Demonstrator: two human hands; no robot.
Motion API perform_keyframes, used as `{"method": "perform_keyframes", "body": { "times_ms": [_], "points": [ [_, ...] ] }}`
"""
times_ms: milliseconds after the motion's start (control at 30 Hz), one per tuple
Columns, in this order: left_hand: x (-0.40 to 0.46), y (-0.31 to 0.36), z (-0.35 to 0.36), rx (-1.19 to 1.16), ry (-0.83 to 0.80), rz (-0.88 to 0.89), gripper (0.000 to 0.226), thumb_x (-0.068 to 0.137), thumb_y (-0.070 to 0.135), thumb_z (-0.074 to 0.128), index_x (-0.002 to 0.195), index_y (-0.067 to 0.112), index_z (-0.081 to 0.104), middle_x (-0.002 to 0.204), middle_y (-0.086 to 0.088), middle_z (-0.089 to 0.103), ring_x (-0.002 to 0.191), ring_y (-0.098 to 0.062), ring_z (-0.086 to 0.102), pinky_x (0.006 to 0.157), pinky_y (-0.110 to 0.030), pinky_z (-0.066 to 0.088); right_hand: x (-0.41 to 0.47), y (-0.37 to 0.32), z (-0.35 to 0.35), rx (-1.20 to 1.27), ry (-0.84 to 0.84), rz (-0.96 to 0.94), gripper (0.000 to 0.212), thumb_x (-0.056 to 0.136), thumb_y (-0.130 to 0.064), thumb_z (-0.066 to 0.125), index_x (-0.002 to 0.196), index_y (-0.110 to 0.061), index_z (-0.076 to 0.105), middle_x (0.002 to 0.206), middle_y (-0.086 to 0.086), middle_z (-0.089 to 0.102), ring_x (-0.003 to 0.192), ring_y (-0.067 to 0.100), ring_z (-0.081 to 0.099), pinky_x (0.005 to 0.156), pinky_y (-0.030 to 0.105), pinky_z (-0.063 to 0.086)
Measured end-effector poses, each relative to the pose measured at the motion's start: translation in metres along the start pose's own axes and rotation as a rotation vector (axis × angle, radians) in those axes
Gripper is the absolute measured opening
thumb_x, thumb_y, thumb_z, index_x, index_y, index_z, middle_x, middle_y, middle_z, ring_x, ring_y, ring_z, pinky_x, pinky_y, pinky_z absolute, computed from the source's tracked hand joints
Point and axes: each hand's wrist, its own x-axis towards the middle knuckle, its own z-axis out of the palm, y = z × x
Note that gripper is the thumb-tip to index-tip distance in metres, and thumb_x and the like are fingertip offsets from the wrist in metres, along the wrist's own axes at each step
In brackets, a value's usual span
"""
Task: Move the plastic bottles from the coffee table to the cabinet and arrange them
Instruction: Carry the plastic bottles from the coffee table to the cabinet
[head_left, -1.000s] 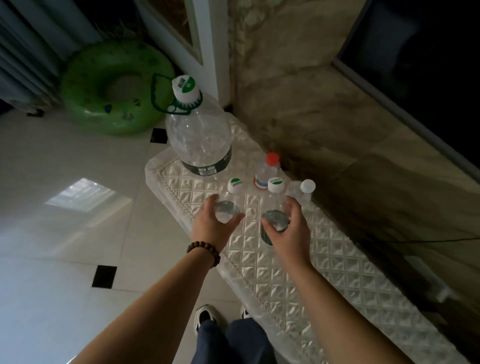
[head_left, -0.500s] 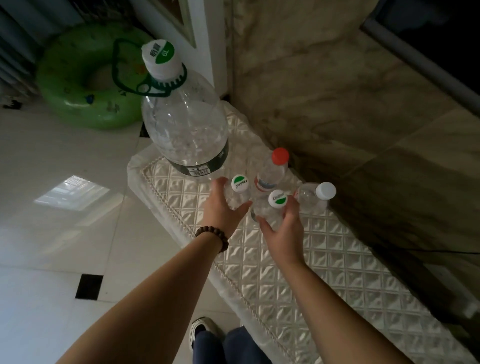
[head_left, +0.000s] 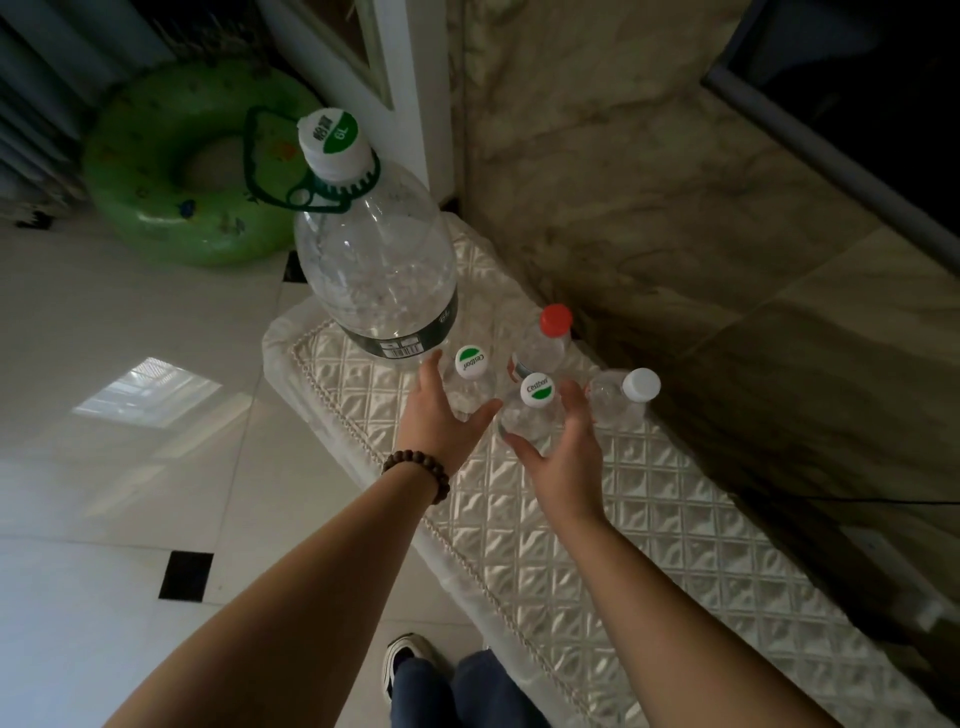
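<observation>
Two hands, left hand (head_left: 441, 415) and right hand (head_left: 563, 452), open, cupping small bottles (head_left: 530, 415); contact unclear, bases hidden.

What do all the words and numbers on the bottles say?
"6L": on the green and white cap of the big bottle. The other characters beside it are too blurred to read.
"6L": on the big bottle's dark label, near its right edge.
"Cestbon": on the cap by the left hand.
"Cestbon": on the cap by the right hand.
The barcode print on the dark label is too small to read.
The red cap and plain white cap show no words.
</observation>
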Motion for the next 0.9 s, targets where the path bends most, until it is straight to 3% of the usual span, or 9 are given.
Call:
{"method": "perform_keyframes", "body": {
  "times_ms": [233, 333, 400, 533, 900],
  "points": [
    [-0.048, 0.032, -0.042, 0.179, 0.081, 0.057, 0.092, 0.079, 0.069, 0.049, 0.149, 0.024, 0.013, 0.157, 0.003, 0.016, 0.145, -0.016, 0.005, 0.117, -0.044, 0.017, -0.028, -0.049, -0.054, -0.117, -0.057, -0.082, 0.072, 0.086, -0.042, 0.060, 0.145, -0.015, 0.028, 0.150, 0.008, 0.035, 0.136, 0.021, 0.036, 0.100, 0.022, 0.034],
    [-0.084, 0.052, -0.068, 0.290, 0.116, 0.075, 0.084, 0.084, 0.070, 0.036, 0.150, 0.026, 0.009, 0.159, 0.004, 0.006, 0.145, -0.015, -0.007, 0.118, -0.043, 0.003, -0.046, -0.075, -0.081, -0.276, -0.080, -0.159, 0.068, 0.090, -0.049, 0.047, 0.146, -0.017, 0.027, 0.154, 0.009, 0.027, 0.143, 0.023, 0.025, 0.110, 0.038, 0.035],
    [-0.111, 0.061, -0.086, 0.353, 0.135, 0.074, 0.079, 0.086, 0.068, 0.030, 0.150, 0.028, 0.007, 0.159, 0.004, 0.003, 0.145, -0.015, -0.011, 0.118, -0.043, 0.000, -0.058, -0.091, -0.100, -0.400, -0.115, -0.210, 0.065, 0.092, -0.049, 0.043, 0.147, -0.019, 0.026, 0.158, 0.007, 0.018, 0.146, 0.023, 0.013, 0.115, 0.044, 0.025],
    [-0.163, 0.067, -0.116, 0.459, 0.156, 0.043, 0.073, 0.089, 0.067, 0.021, 0.150, 0.032, 0.001, 0.159, 0.005, -0.005, 0.143, -0.015, -0.018, 0.117, -0.045, -0.005, -0.082, -0.114, -0.127, -0.576, -0.177, -0.286, 0.063, 0.095, -0.051, 0.033, 0.149, -0.021, 0.022, 0.160, 0.003, 0.007, 0.147, 0.023, 0.001, 0.119, 0.044, 0.008],
    [-0.276, 0.035, -0.167, 0.426, 0.373, -0.262, 0.070, 0.091, 0.064, 0.020, 0.148, 0.034, -0.007, 0.157, 0.005, -0.010, 0.142, -0.017, -0.020, 0.117, -0.045, -0.007, -0.143, -0.169, -0.108, -0.655, -0.337, -0.576, 0.072, 0.088, -0.059, 0.014, 0.149, -0.020, 0.021, 0.159, 0.006, 0.007, 0.147, 0.022, -0.003, 0.118, 0.042, 0.000]
  ]
}}
